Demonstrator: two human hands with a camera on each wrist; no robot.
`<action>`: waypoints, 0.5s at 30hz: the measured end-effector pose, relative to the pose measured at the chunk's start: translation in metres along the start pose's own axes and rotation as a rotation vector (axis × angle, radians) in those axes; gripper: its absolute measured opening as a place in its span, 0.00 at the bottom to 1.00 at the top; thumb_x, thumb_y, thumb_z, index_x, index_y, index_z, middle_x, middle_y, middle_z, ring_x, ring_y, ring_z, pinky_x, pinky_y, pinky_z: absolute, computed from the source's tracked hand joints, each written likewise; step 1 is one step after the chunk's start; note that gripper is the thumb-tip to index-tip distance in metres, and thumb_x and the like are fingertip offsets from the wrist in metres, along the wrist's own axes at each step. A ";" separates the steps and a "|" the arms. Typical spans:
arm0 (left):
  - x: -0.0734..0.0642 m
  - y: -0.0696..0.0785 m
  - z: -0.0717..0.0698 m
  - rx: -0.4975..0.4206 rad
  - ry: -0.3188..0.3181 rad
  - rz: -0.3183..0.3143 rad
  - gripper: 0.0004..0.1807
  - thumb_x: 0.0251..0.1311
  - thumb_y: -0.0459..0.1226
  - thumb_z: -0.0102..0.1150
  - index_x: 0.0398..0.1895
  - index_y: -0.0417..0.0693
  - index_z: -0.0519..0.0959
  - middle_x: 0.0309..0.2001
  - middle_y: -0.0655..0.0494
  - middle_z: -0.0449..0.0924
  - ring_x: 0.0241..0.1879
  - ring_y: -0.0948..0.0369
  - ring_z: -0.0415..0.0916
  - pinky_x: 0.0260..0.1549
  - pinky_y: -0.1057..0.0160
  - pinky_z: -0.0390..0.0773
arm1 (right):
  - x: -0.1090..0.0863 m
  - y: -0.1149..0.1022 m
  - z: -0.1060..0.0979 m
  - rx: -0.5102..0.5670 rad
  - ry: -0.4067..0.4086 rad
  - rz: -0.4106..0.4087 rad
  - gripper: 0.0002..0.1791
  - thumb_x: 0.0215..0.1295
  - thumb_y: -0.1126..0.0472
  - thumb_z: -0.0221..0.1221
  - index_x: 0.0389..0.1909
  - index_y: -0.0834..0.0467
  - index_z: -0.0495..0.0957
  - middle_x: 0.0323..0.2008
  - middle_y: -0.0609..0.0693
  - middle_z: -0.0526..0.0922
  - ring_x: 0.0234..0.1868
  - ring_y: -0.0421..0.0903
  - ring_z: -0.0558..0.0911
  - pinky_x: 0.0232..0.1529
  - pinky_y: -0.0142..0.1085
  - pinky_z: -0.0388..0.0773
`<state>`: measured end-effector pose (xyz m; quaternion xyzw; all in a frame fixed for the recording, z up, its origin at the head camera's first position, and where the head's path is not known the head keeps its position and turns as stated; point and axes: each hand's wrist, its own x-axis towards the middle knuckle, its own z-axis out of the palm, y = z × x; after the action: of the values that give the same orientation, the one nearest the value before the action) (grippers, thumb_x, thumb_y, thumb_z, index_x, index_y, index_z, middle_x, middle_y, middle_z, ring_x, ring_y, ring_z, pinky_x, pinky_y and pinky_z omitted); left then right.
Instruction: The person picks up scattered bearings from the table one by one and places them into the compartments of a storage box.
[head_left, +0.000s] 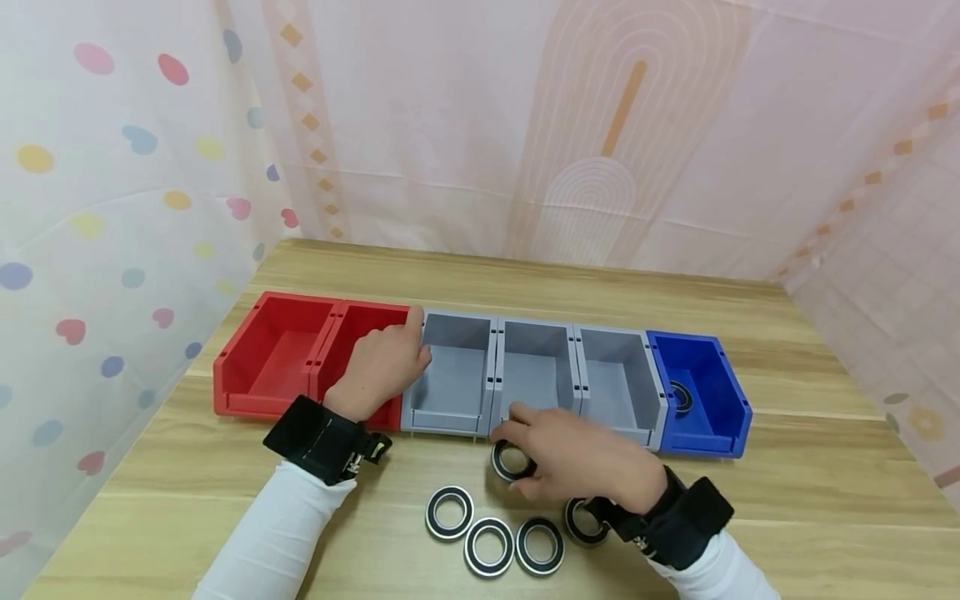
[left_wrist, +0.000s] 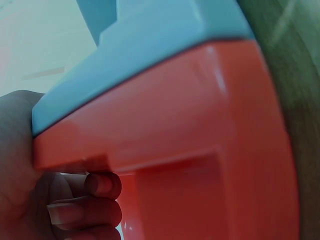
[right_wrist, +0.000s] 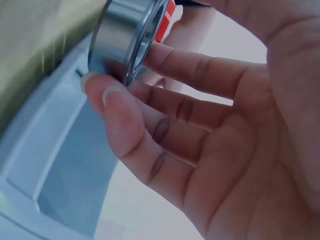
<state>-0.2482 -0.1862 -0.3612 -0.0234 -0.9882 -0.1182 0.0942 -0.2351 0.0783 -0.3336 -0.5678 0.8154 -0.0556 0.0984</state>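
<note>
My right hand (head_left: 581, 454) holds a ball bearing (head_left: 498, 468) by its rim, just in front of the middle grey bins. In the right wrist view the bearing's steel outer ring (right_wrist: 112, 40) sits at the fingertips. My left hand (head_left: 378, 367) grips the wall where the inner red bin (head_left: 358, 323) meets the leftmost grey bin (head_left: 452, 422). Seen from the left wrist, the fingers (left_wrist: 87, 210) curl on the red side. A bearing (head_left: 432, 512), a second bearing (head_left: 472, 550) and a third bearing (head_left: 522, 548) lie flat on the table; another bearing (head_left: 574, 527) is partly under my right wrist.
Red, grey and blue bins stand in one row across the wooden table (head_left: 525, 279). One bearing (head_left: 685, 407) leans inside the blue bin (head_left: 712, 400) at the right end. Behind the table hangs a patterned curtain (head_left: 435, 142).
</note>
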 end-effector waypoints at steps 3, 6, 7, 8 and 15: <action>0.000 0.000 0.000 0.001 0.002 -0.001 0.20 0.52 0.40 0.58 0.41 0.41 0.62 0.11 0.54 0.63 0.09 0.61 0.62 0.10 0.66 0.67 | -0.003 0.004 -0.005 -0.009 0.039 0.011 0.28 0.52 0.49 0.63 0.54 0.56 0.73 0.36 0.45 0.71 0.23 0.37 0.68 0.24 0.28 0.68; 0.000 0.000 0.000 0.001 0.002 -0.003 0.20 0.52 0.40 0.59 0.41 0.41 0.62 0.11 0.53 0.63 0.09 0.61 0.62 0.10 0.66 0.67 | -0.006 0.008 -0.009 -0.029 0.072 0.027 0.28 0.52 0.48 0.62 0.53 0.56 0.73 0.36 0.46 0.71 0.23 0.37 0.68 0.25 0.29 0.68; 0.000 0.000 0.000 0.002 0.002 -0.003 0.20 0.52 0.40 0.59 0.42 0.41 0.62 0.11 0.53 0.63 0.09 0.61 0.62 0.10 0.66 0.67 | -0.007 0.010 -0.010 -0.030 0.079 0.034 0.28 0.53 0.47 0.62 0.53 0.56 0.73 0.36 0.45 0.71 0.24 0.37 0.69 0.26 0.29 0.69; 0.000 0.000 0.000 0.001 0.000 -0.004 0.20 0.52 0.40 0.59 0.42 0.41 0.62 0.11 0.53 0.63 0.09 0.61 0.62 0.10 0.66 0.67 | -0.008 0.011 -0.012 -0.032 0.085 0.041 0.28 0.53 0.47 0.62 0.53 0.56 0.73 0.37 0.45 0.71 0.25 0.37 0.69 0.27 0.29 0.69; 0.000 0.001 0.000 -0.004 -0.005 -0.010 0.21 0.51 0.40 0.60 0.42 0.41 0.62 0.11 0.53 0.64 0.09 0.61 0.63 0.11 0.66 0.68 | -0.014 0.019 -0.020 -0.015 0.118 0.093 0.28 0.53 0.48 0.62 0.53 0.56 0.73 0.39 0.46 0.72 0.26 0.37 0.71 0.29 0.30 0.72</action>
<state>-0.2484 -0.1856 -0.3607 -0.0187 -0.9884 -0.1205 0.0911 -0.2523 0.0981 -0.3170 -0.5259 0.8456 -0.0783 0.0486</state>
